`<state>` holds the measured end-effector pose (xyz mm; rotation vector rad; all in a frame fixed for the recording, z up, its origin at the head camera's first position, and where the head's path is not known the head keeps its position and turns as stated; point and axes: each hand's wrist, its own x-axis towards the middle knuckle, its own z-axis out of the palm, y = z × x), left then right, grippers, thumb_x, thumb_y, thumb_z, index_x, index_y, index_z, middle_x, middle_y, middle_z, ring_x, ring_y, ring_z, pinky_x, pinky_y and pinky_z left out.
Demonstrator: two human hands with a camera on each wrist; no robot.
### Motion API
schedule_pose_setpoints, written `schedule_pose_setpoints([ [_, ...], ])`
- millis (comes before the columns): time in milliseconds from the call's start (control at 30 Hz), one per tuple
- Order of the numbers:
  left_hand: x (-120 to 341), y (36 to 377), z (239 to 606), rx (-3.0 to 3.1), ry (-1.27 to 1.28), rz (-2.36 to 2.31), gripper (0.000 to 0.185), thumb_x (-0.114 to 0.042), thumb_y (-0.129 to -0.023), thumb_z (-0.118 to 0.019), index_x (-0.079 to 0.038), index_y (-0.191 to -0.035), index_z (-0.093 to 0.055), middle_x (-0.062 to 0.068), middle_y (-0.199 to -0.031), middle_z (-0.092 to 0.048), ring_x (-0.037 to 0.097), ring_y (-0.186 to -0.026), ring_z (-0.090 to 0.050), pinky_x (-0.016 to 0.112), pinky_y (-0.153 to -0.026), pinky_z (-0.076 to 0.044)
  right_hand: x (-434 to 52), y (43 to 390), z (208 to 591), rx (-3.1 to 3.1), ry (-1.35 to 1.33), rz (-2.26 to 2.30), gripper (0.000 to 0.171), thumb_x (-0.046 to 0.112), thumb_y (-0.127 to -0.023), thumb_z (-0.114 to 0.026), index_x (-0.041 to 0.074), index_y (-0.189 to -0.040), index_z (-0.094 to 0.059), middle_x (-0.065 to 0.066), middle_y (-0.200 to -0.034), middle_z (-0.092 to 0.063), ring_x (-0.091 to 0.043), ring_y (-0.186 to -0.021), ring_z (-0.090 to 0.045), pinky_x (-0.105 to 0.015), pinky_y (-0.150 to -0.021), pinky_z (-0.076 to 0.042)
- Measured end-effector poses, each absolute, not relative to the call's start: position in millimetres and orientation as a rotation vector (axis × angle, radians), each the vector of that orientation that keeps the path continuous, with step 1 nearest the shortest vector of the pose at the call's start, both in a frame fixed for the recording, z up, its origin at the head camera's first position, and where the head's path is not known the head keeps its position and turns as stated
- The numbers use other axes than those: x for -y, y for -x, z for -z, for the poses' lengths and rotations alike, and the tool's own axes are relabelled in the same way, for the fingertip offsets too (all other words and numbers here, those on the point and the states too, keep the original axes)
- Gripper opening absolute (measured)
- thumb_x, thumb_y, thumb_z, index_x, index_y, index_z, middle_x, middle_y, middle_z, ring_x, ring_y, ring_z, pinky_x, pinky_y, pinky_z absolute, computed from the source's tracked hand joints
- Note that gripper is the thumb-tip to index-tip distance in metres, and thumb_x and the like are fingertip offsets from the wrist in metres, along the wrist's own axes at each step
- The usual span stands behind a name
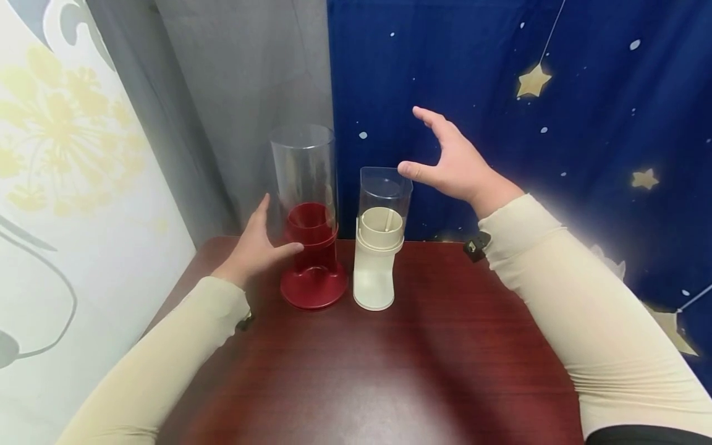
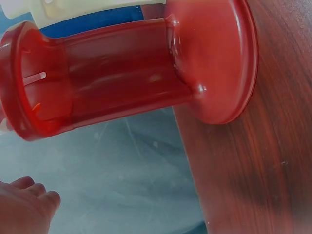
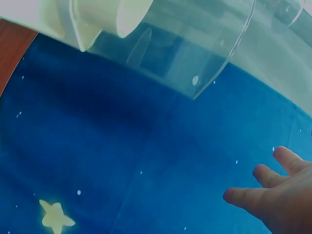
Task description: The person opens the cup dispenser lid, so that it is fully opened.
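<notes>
Left hand (image 1: pixel 253 247): released, fingers spread, thumb reaching across the view of the red stand (image 1: pixel 314 256). Right hand (image 1: pixel 458 164): likewise empty, fingers apart, thumb tip overlapping the clear cup (image 1: pixel 384 198) near its rim. Thumb contact: cannot tell on either side.

Just right of the left hand: red stand, upright, with a tall clear cylinder (image 1: pixel 303 164) rising from its collar. Below and left of the right hand: cream stand (image 1: pixel 375 266), upright, carrying the clear cup. The two stands sit side by side between the hands, on the dark red tabletop (image 1: pixel 356 371).

Handling, estimated: both look like rigid plastic, light if unfilled; smooth, hence slippery. The clear walls seem thin and likely to crack or scuff under a squeeze; the tall one probably top-heavy. Suggested hold: round the stem, just under the collar.

Beyond both: grey curtain (image 1: pixel 250 74), blue curtain (image 1: pixel 456 49).
</notes>
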<state>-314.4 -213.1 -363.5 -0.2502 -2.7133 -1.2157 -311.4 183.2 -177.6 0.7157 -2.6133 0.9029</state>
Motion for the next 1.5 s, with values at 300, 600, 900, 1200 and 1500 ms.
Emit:
schedule_pose_setpoints([
  [300,206,321,374,2.672,0.261,1.279,0.132,-0.060,-0.079,-0.087,-0.039,-0.168,0.009,0.004,-0.179,-0.006,0.038,-0.163,-0.013,0.071,-0.118,-0.033,-155,312,176,2.621,-0.772,-0.897,0.102,0.058,-0.088,-0.078,0.033,-0.169,-0.021,0.008,-0.175,-0.020,-0.017,-0.161,-0.021,-0.053,-0.130,-0.022],
  [600,199,324,384,2.612,0.224,1.413,0.136,-0.050,-0.079,-0.091,-0.043,-0.166,0.013,0.006,-0.178,-0.010,0.038,-0.162,-0.017,0.067,-0.118,-0.037,-121,316,179,2.629,-0.796,-0.973,0.101,0.058,-0.089,-0.077,0.038,-0.169,-0.019,0.014,-0.175,-0.018,-0.014,-0.162,-0.018,-0.055,-0.130,-0.023],
  [900,190,332,396,2.526,0.277,1.504,0.141,-0.045,-0.076,-0.094,-0.041,-0.167,0.013,0.007,-0.177,-0.013,0.036,-0.161,-0.020,0.065,-0.118,-0.038,-96,322,178,2.619,-0.761,-1.061,0.101,0.061,-0.088,-0.076,0.039,-0.169,-0.019,0.014,-0.175,-0.019,-0.012,-0.161,-0.021,-0.050,-0.129,-0.027],
  [1200,184,340,400,2.397,0.389,1.553,0.139,-0.031,-0.075,-0.097,-0.041,-0.168,0.006,0.007,-0.169,-0.031,0.031,-0.154,-0.035,0.060,-0.118,-0.042,-74,330,182,2.612,-0.775,-1.114,0.101,0.061,-0.088,-0.077,0.036,-0.169,-0.021,0.011,-0.174,-0.022,-0.014,-0.159,-0.027,-0.046,-0.129,-0.030],
  [1500,178,335,398,2.422,0.336,1.605,0.138,-0.023,-0.078,-0.095,-0.032,-0.169,0.008,0.013,-0.170,-0.028,0.035,-0.156,-0.031,0.062,-0.120,-0.039,-59,335,187,2.650,-0.743,-1.123,0.102,0.065,-0.087,-0.076,0.038,-0.168,-0.021,0.013,-0.174,-0.021,-0.012,-0.160,-0.023,-0.046,-0.129,-0.028],
])
